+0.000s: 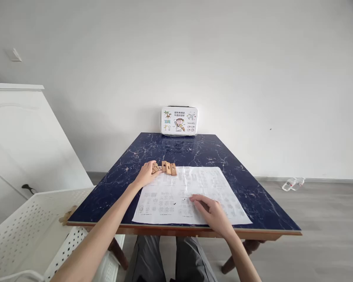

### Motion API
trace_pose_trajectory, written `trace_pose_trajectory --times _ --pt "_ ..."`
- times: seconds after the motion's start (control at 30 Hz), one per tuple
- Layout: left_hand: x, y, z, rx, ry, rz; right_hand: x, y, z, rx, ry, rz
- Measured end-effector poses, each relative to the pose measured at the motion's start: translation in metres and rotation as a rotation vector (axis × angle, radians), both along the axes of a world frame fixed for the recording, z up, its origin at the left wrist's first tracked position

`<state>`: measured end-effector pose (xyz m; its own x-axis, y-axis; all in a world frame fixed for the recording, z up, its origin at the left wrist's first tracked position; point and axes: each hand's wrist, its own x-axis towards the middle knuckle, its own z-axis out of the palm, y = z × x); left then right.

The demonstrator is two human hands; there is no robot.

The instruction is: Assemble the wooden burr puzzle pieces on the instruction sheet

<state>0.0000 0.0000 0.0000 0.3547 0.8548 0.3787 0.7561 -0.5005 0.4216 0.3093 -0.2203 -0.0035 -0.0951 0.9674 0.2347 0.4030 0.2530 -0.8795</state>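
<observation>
My left hand [147,173] is at the upper left corner of a printed paper sheet [223,188], its thumb and fingers around small wooden pieces [155,168]. Just right of it, several flat wooden blocks [168,168] with dark holes or notches stand side by side, partly on the sheet's top edge. My right hand [207,209] rests on the lower right part of the sheet, fingers loosely stretched out and holding nothing visible. Rows of small printed diagrams cover the paper; they are too faint to read. Two small dark marks lie left of the right fingertips.
A dark blue marbled table [129,156] carries everything. At its far edge a white case [179,121] with cartoon prints leans near the wall. On the left stand a white perforated basket [20,223] and a white cabinet [26,137]. Clear plastic bottles [293,183] lie on the floor.
</observation>
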Motion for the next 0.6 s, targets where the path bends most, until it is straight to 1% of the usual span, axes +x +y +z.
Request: trace_pose_trajectory --times 0.17,0.33,0.47,0.6 --pt "0.001 -0.004 -0.002 0.032 -0.039 -0.001 -0.001 -0.001 0.001 0.000 -0.006 -0.012" --pt "-0.003 -0.019 0.000 0.023 -0.085 0.015 -0.002 -0.001 0.002 -0.010 -0.005 -0.028" --pt "-0.005 -0.039 0.007 -0.003 -0.123 0.038 -0.001 0.000 0.002 -0.024 -0.008 -0.038" --pt "0.002 -0.072 0.018 -0.046 -0.158 0.049 0.000 0.000 0.003 -0.052 -0.029 -0.034"
